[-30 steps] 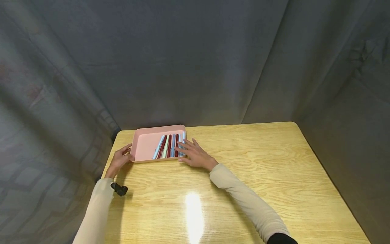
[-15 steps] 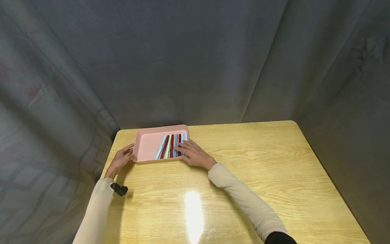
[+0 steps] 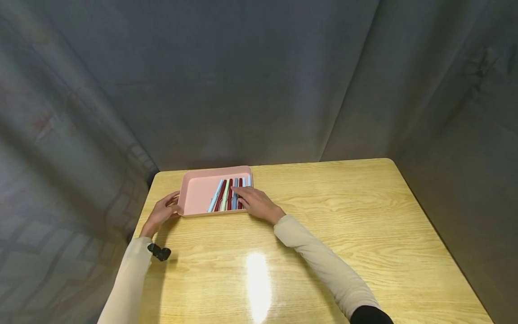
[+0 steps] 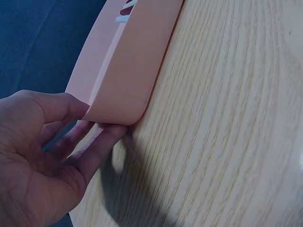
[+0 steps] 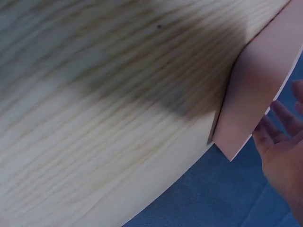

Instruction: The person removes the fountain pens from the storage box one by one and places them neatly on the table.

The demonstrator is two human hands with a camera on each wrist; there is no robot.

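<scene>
A pink tray (image 3: 197, 192) sits near the table's far left corner with several pens (image 3: 227, 196) in blue, dark red and pale green lying side by side in its right half. My left hand (image 3: 163, 210) holds the tray's near left corner; in the left wrist view that hand (image 4: 42, 156) has its thumb on the short wall of the tray (image 4: 132, 71) and its fingers under the corner, with pen ends (image 4: 127, 8) just showing. My right hand (image 3: 243, 195) reaches over the tray's right wall, fingers resting on the right-hand pens.
The light wooden table (image 3: 344, 234) stretches out to the right and front of the tray, with a bright glare spot near the front. Dark grey curtains close in behind and on both sides. The tray stands close to the table's left edge (image 5: 156, 189).
The tray has shifted slightly to the right. My right hand's fingers, spread a second ago, have drawn together and moved further left over the pens. The left hand stays at the tray's corner.
</scene>
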